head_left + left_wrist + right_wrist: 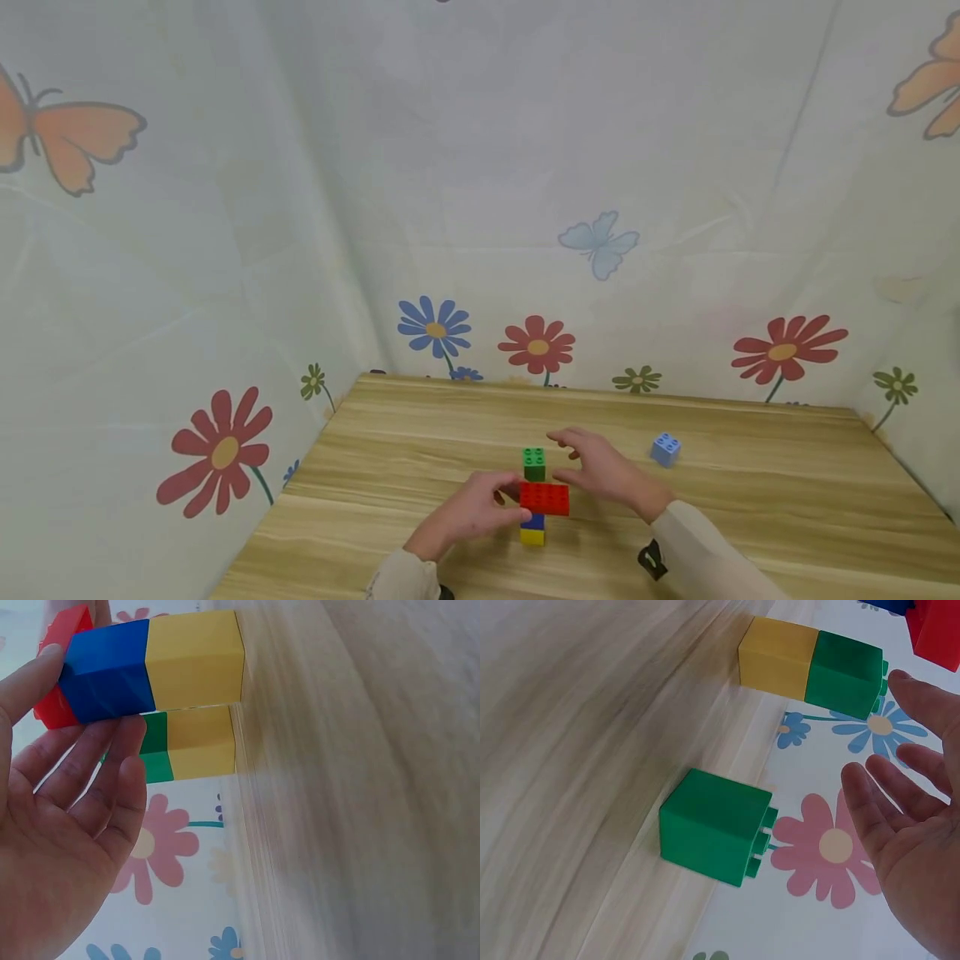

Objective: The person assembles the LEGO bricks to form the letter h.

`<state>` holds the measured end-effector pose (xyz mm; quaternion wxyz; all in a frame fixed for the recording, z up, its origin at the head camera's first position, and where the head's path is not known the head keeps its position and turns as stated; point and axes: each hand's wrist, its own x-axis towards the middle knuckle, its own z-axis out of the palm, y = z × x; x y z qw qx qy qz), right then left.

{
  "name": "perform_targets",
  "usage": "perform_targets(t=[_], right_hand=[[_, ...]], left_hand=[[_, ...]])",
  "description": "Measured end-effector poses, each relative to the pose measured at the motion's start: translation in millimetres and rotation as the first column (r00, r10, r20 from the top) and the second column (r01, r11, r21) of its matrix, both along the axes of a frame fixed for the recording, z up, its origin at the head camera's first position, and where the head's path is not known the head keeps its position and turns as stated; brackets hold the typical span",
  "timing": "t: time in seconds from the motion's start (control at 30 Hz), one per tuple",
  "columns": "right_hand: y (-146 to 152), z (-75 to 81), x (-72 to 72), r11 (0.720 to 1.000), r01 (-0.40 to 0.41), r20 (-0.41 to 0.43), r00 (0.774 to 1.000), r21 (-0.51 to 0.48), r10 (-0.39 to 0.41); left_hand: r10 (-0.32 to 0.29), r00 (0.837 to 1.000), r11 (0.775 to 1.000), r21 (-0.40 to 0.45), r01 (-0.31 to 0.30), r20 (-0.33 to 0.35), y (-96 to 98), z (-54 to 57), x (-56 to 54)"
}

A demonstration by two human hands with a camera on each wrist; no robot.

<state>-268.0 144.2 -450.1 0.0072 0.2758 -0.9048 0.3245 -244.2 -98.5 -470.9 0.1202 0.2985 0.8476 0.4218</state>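
Observation:
A stack of a yellow brick (pixel 196 660), a blue brick (pixel 111 671) and a wide red brick (pixel 546 500) stands on the table, the red on top and jutting out to the right. My left hand (pixel 480 504) pinches the red brick's left end, thumb on the near side, fingers behind. Beyond this stack stands a green brick (pixel 534 468) on another yellow brick (pixel 776 656). My right hand (pixel 600 473) hovers to the right of both stacks, holding nothing, fingers relaxed and apart. A lone green brick (pixel 709 825) shows beside it in the right wrist view, hidden in the head view.
Farther right on the wooden table (pixel 787 483) sits a light blue brick (pixel 666 450). A cloth backdrop (pixel 487 167) printed with flowers and butterflies rises along the table's back and left edges. A black strap (pixel 652 560) hangs at the right wrist.

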Motion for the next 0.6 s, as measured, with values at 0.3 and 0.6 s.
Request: perform_targets(t=[0.3, 0.6], right_hand=[[-13.1, 0.2, -10.4, 1.0, -0.024, 0.053, 0.998, -0.008, 0.024], [-18.5, -12.8, -18.4, 0.997, -0.074, 0.069, 0.995, -0.024, 0.076]], left_hand=[[0.0, 1.0, 1.0, -0.017, 0.0, 0.009, 0.5, 0.3, -2.3], [-0.01, 1.0, 1.0, 0.0, 0.01, 0.014, -0.2, -0.2, -2.8]])
